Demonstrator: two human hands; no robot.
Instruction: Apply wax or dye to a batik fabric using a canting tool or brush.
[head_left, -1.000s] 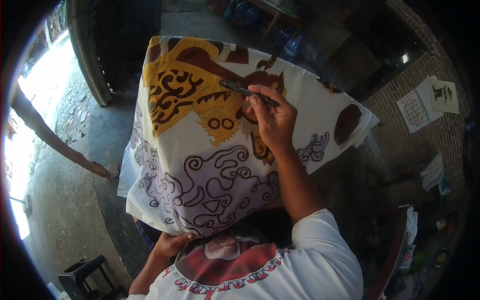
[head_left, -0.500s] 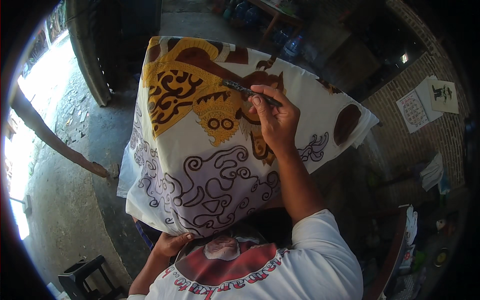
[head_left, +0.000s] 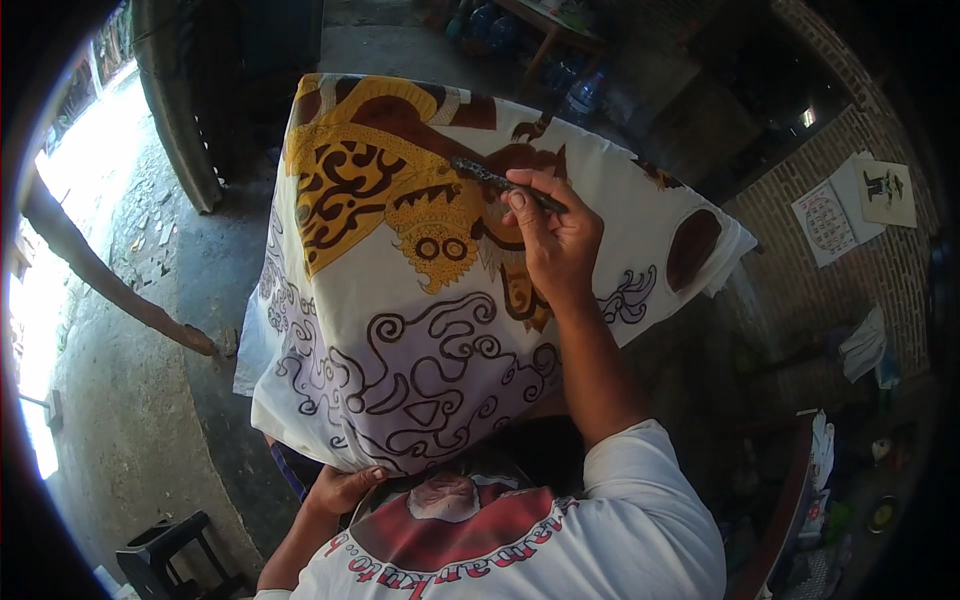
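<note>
Across my lap and out in front of me spreads a large white cloth (head_left: 360, 290), painted with yellow and brown figures and purple patches under dark curling lines. My right hand (head_left: 565, 235) pinches a slim, dark, speckled paintbrush (head_left: 482, 173) between thumb and fingers. Its tip points to the far left and lies over a brown band beside the yellow part; whether it touches the cloth I cannot tell. At the near left edge, my left hand (head_left: 342, 490) grips the cloth, thumb on top; its other fingers are mostly hidden.
A dark plastic stool (head_left: 175, 555) stands at the lower left. A wooden pole (head_left: 120, 275) slants over the concrete floor. Papers (head_left: 850, 210) hang on the brick wall at right. Bottles (head_left: 585, 95) and a table (head_left: 555, 25) are at the back.
My right hand and the paintbrush have shifted slightly to the right, the tip sliding along the brown band. My left hand and the cloth look unmoved.
</note>
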